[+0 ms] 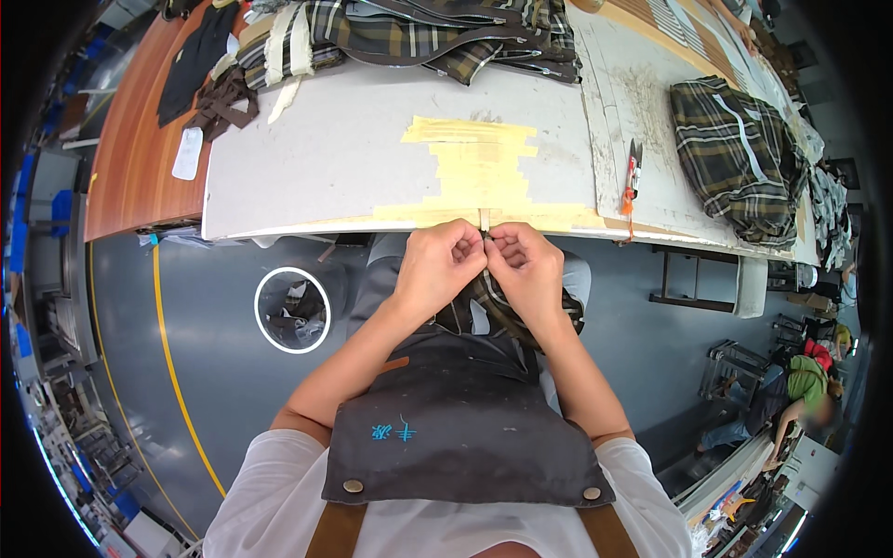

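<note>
My left hand (439,265) and my right hand (526,265) meet at the table's front edge, thumbs and fingers pinched together. Between the fingertips is a small dark piece, too small and covered to name. It sits against the end of a narrow pale strip (485,219) that juts over the edge from a patch of yellow tape (479,172). Below the hands, a dark plaid fabric piece (498,302) hangs over my lap, partly hidden by my right hand and wrist.
Plaid pieces with zippers (456,42) are heaped at the back of the white tabletop (307,158). Orange-handled thread snips (633,177) lie to the right, before a folded plaid bundle (735,153). A white-rimmed bin (293,349) stands on the floor at left. A person (807,383) works far right.
</note>
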`<control>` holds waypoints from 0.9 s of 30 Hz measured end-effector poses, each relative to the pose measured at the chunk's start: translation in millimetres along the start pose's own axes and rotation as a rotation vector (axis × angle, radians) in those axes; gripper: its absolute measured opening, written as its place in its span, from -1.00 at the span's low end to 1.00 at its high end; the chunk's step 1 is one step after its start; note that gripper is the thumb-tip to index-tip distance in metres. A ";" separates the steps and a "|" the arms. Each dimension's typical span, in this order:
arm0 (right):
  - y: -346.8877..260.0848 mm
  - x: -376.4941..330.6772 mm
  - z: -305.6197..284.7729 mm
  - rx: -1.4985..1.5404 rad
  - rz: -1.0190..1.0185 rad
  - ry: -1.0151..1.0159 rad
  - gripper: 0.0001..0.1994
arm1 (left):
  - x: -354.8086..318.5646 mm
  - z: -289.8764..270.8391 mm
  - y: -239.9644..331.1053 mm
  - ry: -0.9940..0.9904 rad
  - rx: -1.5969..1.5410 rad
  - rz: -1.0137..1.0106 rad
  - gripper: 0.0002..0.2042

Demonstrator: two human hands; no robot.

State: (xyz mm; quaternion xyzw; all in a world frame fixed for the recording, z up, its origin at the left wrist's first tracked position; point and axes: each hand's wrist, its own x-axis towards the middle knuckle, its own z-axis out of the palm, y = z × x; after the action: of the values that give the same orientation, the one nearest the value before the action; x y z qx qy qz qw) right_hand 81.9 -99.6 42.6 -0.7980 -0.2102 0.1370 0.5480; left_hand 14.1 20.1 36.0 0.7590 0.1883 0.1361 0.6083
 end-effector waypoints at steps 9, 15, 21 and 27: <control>12.0 -1.3 5.0 0.114 0.070 0.051 -0.94 | 0.7 5.3 4.6 0.059 0.027 -0.017 -0.94; 15.6 -2.2 8.6 0.066 0.009 0.082 -0.94 | 2.4 8.1 6.4 0.073 0.137 -0.015 -0.92; 9.9 1.2 8.8 0.109 0.044 0.053 -0.93 | -4.8 13.5 -4.6 0.168 0.074 0.068 -0.93; 15.7 -1.3 6.3 0.151 0.117 0.062 -0.91 | -17.9 24.1 -10.5 0.185 -0.006 -0.061 -0.90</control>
State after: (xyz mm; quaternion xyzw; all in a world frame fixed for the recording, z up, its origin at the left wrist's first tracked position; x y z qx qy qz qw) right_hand 80.8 -99.9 25.7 -0.7692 -0.1353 0.1597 0.6037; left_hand 7.4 -7.0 20.9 0.7350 0.2665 0.1877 0.5945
